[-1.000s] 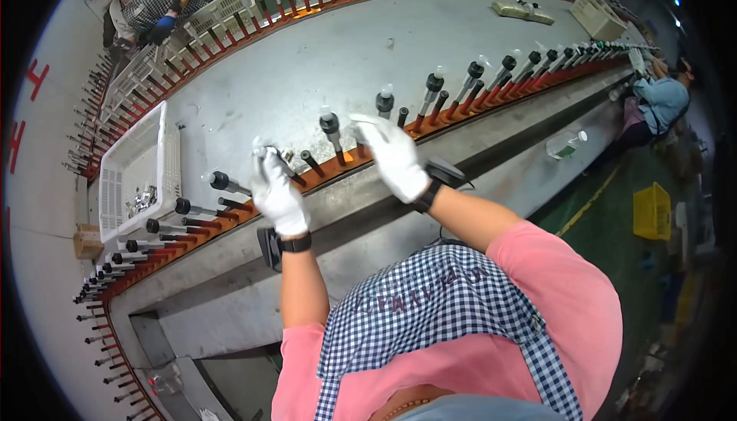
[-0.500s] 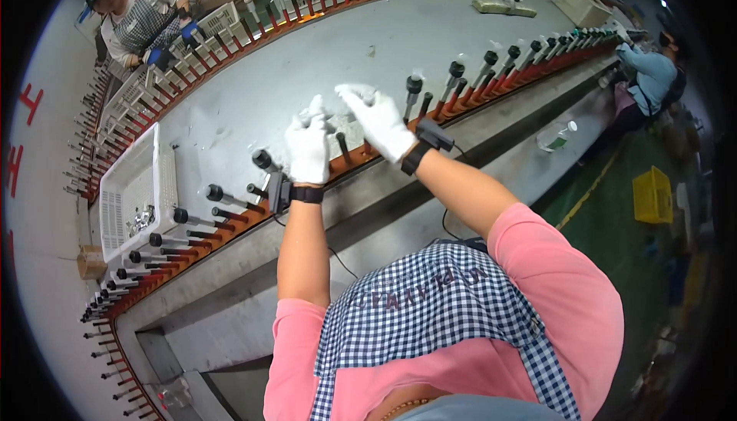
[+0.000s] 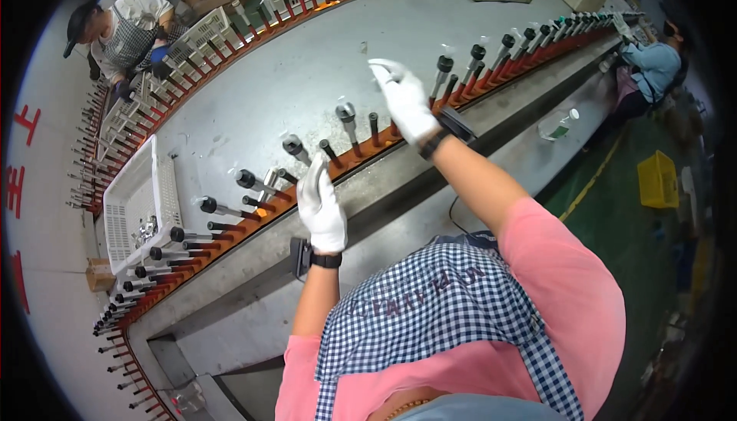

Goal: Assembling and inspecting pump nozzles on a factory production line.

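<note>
Table: my big grey worktable (image 3: 307, 75) curves away from me, wide and long, with an orange-red rail (image 3: 361, 156) running along its near edge.
Rail: black pegs stand along it in a row, many topped with dark cylindrical parts, such as the metal-capped one (image 3: 347, 118) between my two hands.
Co-workers: one person in a checked apron (image 3: 127, 29) works at the far left side of the table; another in a blue top (image 3: 652, 60) sits at the far right end.
Basket: a white plastic basket (image 3: 138, 206) lies on the table to my left, with small metal pieces in it.
Crate: a yellow crate (image 3: 659, 179) stands on the green floor to my right, well apart from the table.
Bottle: a clear plastic bottle (image 3: 556, 123) lies on the lower ledge to my right.
My right hand (image 3: 405, 102): white glove, raised above the rail with fingers stretched out, gripping nothing; it hangs just beside the peg with the dark cap (image 3: 443, 68).
My left hand (image 3: 321, 206): white glove, fingers pointing up toward the rail, loose and holding nothing that I can see; its fingertips are near the short black peg (image 3: 328, 151).
Wrists: a black band sits on each wrist.
</note>
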`<state>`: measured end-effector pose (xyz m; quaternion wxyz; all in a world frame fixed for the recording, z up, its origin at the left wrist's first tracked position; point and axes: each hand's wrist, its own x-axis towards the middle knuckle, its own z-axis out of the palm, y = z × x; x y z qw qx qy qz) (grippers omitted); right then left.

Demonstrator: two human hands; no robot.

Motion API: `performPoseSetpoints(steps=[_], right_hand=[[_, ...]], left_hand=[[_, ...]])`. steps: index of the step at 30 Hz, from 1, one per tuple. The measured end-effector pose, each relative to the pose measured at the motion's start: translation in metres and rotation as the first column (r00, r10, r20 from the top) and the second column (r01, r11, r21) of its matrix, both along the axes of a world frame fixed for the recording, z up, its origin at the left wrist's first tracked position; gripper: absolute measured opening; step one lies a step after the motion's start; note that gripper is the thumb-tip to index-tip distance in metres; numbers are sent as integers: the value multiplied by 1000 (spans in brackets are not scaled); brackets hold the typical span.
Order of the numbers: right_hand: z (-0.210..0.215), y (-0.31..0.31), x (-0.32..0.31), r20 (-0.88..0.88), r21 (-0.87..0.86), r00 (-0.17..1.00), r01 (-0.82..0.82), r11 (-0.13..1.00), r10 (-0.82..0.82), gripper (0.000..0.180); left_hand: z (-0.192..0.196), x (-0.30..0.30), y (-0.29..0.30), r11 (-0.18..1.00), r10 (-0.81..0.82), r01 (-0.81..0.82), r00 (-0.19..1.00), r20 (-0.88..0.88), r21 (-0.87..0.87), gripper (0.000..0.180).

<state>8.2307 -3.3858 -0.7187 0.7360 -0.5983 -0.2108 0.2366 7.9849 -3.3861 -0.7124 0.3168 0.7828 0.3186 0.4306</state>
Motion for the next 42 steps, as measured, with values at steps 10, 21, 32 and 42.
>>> performPoseSetpoints(steps=[10, 21, 32, 42], right_hand=[[18, -68, 15, 447, -36, 894, -23, 999, 36, 23], [6, -68, 174, 17, -73, 999, 31, 997, -29, 27], [19, -169, 188, 122, -37, 975, -180, 983, 183, 24], [58, -174, 343, 100, -62, 965, -236, 970, 241, 30]], left_hand=[[55, 124, 24, 885, 126, -104, 992, 18, -454, 31], [19, 137, -75, 958, 22, 11, 994, 110, -286, 26], [76, 308, -48, 888, 242, -173, 964, 114, -425, 31], [70, 309, -143, 927, 243, -204, 966, 91, -315, 25]])
